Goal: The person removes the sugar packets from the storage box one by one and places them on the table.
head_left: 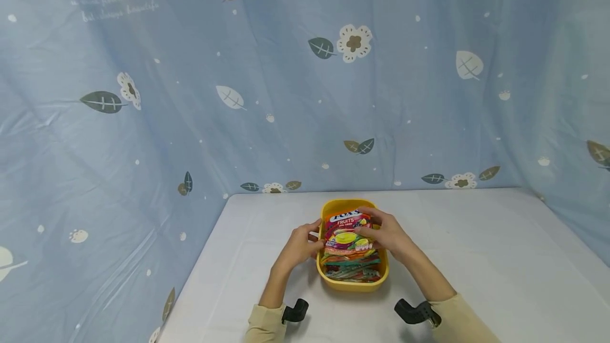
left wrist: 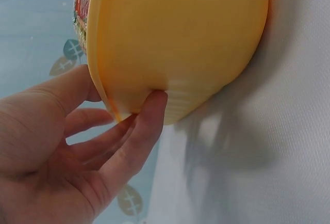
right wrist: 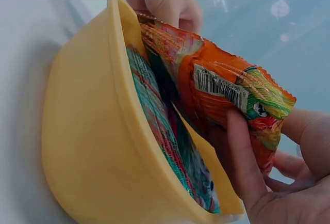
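Observation:
A yellow plastic tub [head_left: 353,286] stands on the white table. An orange and pink Fox's Fruits candy bag [head_left: 347,237] lies at its top, with several green and red packets [head_left: 352,273] below it in the tub. My right hand [head_left: 388,233] pinches the candy bag at its right edge; the right wrist view shows the bag's orange back with a barcode, tilted up over the rim. My left hand [head_left: 300,246] holds the tub's left rim, fingers against the outer wall in the left wrist view. Its thumb tip is partly hidden behind the rim there.
White cloth covers the table [head_left: 476,247] around the tub. A blue curtain [head_left: 286,68] with leaf and flower prints hangs behind the table and along its left side. Black wrist mounts [head_left: 296,311] sit on both forearms.

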`<state>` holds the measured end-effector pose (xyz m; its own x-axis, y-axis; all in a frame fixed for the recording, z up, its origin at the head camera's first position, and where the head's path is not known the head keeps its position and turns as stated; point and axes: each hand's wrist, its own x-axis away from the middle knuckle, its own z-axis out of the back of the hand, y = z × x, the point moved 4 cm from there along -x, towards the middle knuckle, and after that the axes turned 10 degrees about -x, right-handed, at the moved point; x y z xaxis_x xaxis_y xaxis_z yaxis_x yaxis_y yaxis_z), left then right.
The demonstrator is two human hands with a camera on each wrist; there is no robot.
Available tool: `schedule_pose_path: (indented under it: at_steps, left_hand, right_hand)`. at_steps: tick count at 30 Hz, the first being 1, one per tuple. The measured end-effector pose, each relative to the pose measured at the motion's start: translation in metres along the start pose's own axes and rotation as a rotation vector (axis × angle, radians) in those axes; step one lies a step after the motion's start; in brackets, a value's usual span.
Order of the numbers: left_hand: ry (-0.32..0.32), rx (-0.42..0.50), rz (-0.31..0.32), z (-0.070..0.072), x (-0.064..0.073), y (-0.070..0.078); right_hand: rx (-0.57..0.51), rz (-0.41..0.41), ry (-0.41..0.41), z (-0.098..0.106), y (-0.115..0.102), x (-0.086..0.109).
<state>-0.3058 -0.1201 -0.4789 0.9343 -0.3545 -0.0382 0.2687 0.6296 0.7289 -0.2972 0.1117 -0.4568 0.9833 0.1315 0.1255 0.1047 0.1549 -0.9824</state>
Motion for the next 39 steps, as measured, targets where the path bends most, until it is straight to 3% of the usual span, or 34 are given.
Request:
schedule_pose_path:
  at_steps: [12, 23, 39]
  left_hand:
    - [0.001, 0.017, -0.016, 0.000, 0.002, 0.002]
    - [0.002, 0.020, -0.014, 0.000, 0.001, 0.000]
    - [0.008, 0.015, -0.025, 0.001, 0.001, 0.000]
  right_hand:
    - [-0.074, 0.010, -0.017, 0.004, -0.006, 0.004]
    - [-0.075, 0.007, 0.019, 0.008, -0.009, 0.006]
    - [-0.066, 0.043, -0.006, 0.019, -0.014, 0.004]
